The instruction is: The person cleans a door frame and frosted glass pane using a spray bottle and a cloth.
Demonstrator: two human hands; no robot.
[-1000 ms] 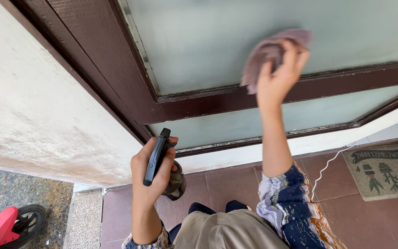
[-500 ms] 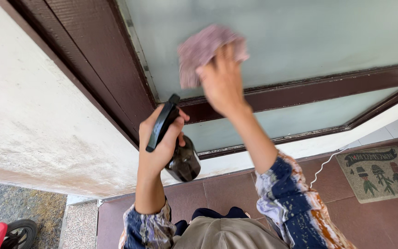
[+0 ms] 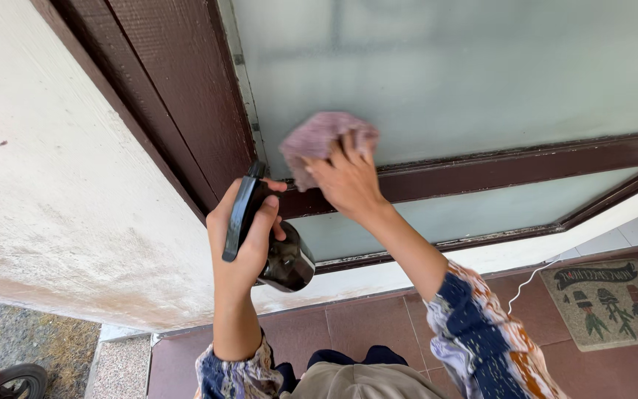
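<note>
My right hand (image 3: 348, 181) presses a pinkish-purple cloth (image 3: 319, 140) flat against the frosted glass pane (image 3: 467, 74), low at its left corner next to the dark brown wooden frame (image 3: 186, 103). My left hand (image 3: 241, 236) grips a black spray bottle (image 3: 278, 251), raised just below and left of the cloth, nozzle end pointing up. The brown crossbar (image 3: 511, 166) runs under the cloth, with a second frosted pane (image 3: 437, 218) beneath it.
A rough cream wall (image 3: 60, 185) fills the left. Below lie reddish-brown floor tiles (image 3: 363, 325), a patterned doormat (image 3: 611, 299) at the right with a thin white cord (image 3: 526, 281) beside it, and a red wheeled toy (image 3: 1, 380) on gravel at bottom left.
My right hand has swept the cloth leftward and down across the glass, from the right side to the lower left corner. My left hand with the bottle has risen slightly.
</note>
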